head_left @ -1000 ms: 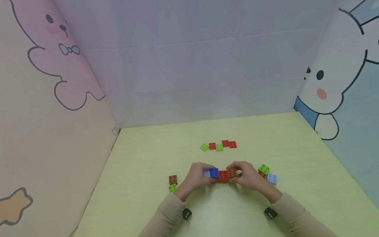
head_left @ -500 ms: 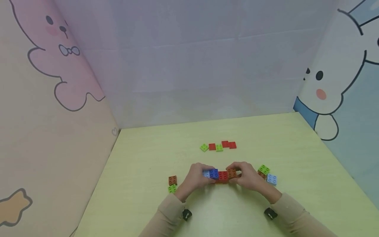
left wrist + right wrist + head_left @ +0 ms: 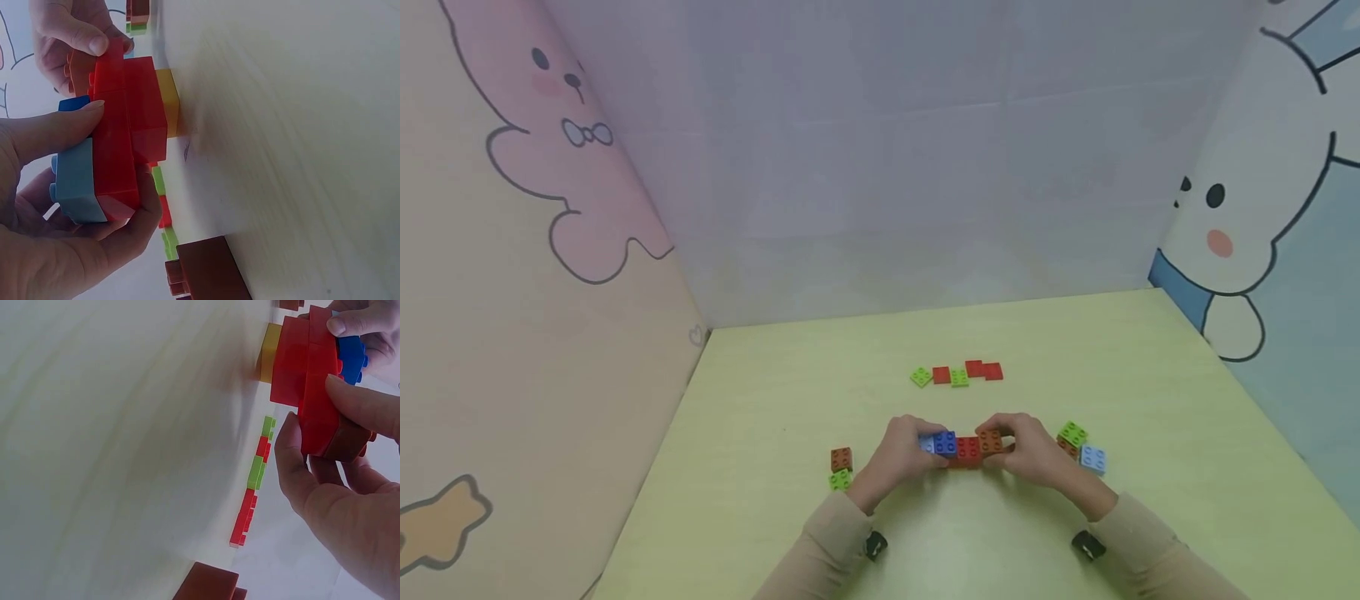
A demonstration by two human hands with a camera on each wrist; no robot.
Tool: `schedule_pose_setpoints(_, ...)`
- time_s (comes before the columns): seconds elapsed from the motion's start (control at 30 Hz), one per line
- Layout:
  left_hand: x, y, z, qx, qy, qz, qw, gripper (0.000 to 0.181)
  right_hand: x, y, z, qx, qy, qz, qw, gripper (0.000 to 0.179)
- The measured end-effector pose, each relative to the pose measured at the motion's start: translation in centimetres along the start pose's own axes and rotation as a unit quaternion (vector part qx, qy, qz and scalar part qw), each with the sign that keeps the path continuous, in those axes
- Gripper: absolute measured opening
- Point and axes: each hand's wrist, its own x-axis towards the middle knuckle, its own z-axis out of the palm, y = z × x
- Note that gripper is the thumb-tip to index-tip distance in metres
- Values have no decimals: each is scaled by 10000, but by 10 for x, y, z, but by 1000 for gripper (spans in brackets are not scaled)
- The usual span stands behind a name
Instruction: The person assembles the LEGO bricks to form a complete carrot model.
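The left hand (image 3: 901, 454) and right hand (image 3: 1028, 452) pinch opposite ends of the stack (image 3: 967, 449) between thumb and fingers, presumably because it overhangs its narrow yellow base (image 3: 170, 103), down at the table (image 3: 760, 400).

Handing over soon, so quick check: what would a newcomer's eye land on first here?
Likely the brick build, low in the head view's middle, gripped by the left hand and right hand. Next, the row of red and green bricks beyond it, then the pink cartoon at the upper left.
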Motion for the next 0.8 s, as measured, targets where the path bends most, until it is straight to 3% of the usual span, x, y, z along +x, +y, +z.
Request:
schedule_pose_setpoints(0.57, 0, 6, 2, 256, -97, 189, 9994, 37, -4, -1, 3, -70, 36, 77, 9999, 33)
schedule_pose_setpoints(0.8, -1, 8, 0, 252, -43, 131, 9996, 38, -1, -4, 0, -84, 44, 35, 9999, 34)
